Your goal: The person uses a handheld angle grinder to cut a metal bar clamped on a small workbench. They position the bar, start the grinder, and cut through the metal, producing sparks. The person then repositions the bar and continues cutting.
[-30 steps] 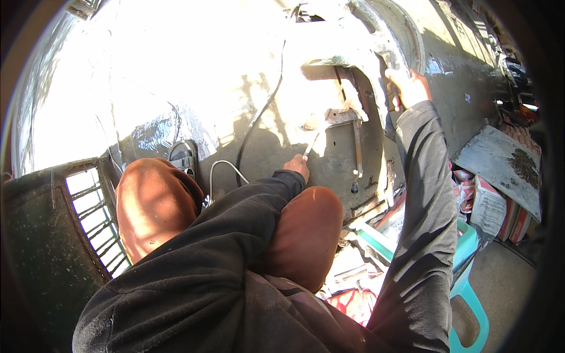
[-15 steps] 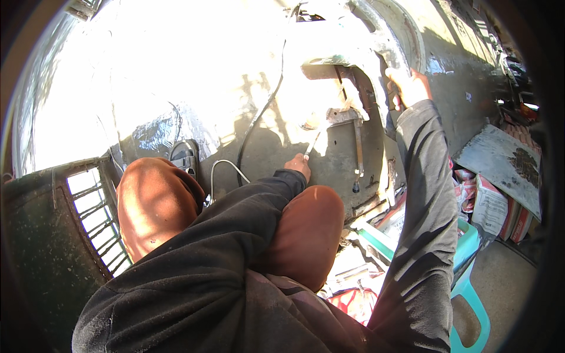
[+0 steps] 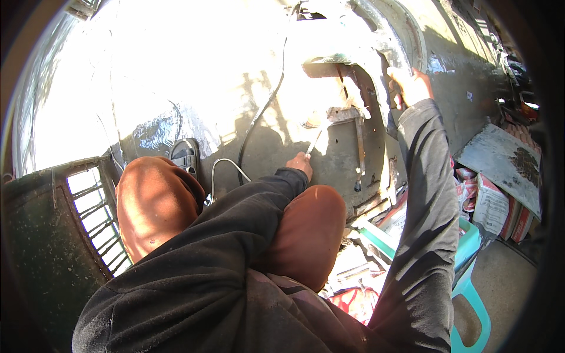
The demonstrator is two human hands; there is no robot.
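My left hand (image 3: 301, 164) is closed round the lower end of a thin pale rod (image 3: 315, 143), which slants up toward a rusty metal bracket (image 3: 346, 114). What tool the rod belongs to, if any, does not show. My right hand (image 3: 411, 86) is wrapped round the edge of a curved metal panel (image 3: 389, 50) at the upper right. Beside the bracket a narrow metal bar (image 3: 360, 147) hangs down to a dark tip. Behind these is a grey metal surface with a cut-out opening; strong sunlight washes out much of it.
A black cable (image 3: 268, 100) runs down the bright surface, and a white cord (image 3: 220, 162) loops near my sandalled foot (image 3: 185, 154). A slatted dark panel (image 3: 53, 217) stands at left. At right are a turquoise plastic stool (image 3: 471, 294), cartons and a flat board (image 3: 500, 165).
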